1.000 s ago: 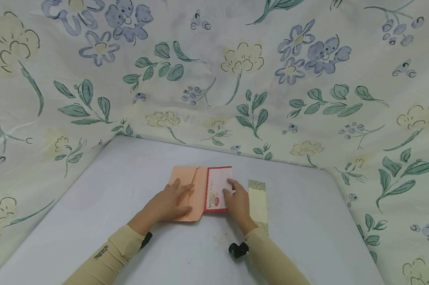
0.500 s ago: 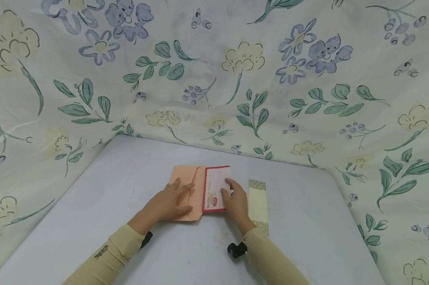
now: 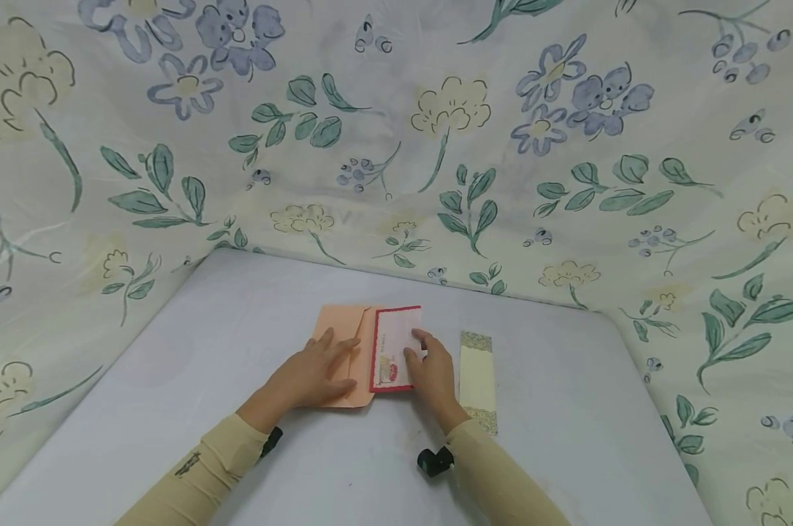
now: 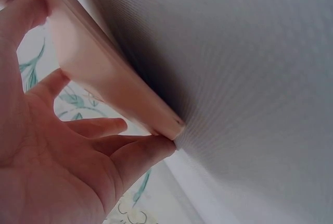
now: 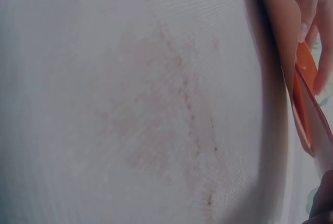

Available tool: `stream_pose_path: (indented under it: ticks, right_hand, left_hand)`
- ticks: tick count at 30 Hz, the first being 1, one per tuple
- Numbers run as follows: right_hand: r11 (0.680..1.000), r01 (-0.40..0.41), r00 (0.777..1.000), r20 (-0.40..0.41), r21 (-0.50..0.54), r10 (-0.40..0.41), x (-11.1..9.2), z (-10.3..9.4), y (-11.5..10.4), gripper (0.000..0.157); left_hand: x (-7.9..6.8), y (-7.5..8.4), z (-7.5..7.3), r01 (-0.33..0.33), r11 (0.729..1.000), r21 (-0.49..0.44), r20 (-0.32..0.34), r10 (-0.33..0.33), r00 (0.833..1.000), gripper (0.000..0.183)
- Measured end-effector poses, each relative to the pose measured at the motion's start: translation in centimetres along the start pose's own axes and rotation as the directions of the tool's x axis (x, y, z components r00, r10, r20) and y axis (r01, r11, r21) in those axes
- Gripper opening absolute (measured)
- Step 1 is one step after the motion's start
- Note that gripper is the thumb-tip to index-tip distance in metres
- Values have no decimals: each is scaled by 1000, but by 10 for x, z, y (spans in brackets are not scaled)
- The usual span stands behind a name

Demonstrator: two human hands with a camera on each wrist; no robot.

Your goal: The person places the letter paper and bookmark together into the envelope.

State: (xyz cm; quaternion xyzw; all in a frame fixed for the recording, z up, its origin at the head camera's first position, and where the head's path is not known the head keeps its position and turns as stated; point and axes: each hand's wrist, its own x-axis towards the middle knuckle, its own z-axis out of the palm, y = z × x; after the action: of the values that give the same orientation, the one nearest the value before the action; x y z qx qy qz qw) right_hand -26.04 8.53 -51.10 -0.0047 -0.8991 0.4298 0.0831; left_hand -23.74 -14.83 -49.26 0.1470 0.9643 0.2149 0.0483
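A peach envelope (image 3: 363,358) lies on the white table in the head view. My left hand (image 3: 313,371) rests on it with fingers spread. In the left wrist view the thumb touches the near edge of the envelope (image 4: 99,67), while other fingertips lie along its side. My right hand (image 3: 434,372) holds a white card (image 3: 392,332) with a red border by its right side, thumb and forefinger on it. The card's left edge overlaps the right part of the envelope. In the right wrist view the card (image 5: 318,117) stands tilted against the envelope (image 5: 281,21), whose inside looks orange.
A cream paper strip (image 3: 477,372) with glittery gold ends lies just right of my right hand. The white table (image 3: 541,467) meets a floral-patterned cloth (image 3: 383,146) at the back and sides. A black wrist camera (image 3: 434,462) hangs under the right cuff.
My right hand has slid the card a little to the left, so that it overlaps more of the envelope. The left hand and envelope have stayed nearly still.
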Motion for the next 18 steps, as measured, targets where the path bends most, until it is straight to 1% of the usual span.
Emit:
stream_pose_path:
  ticks: [11, 18]
  right_hand:
    - [1000, 24, 999, 36, -9, -24, -2, 3, -1, 42]
    - [999, 38, 998, 51, -14, -37, -3, 6, -1, 42]
  left_hand:
    - [0, 0, 1, 24, 1000, -6, 9, -24, 1000, 75]
    - [-1, 2, -1, 22, 1000, -2, 9, -22, 1000, 75]
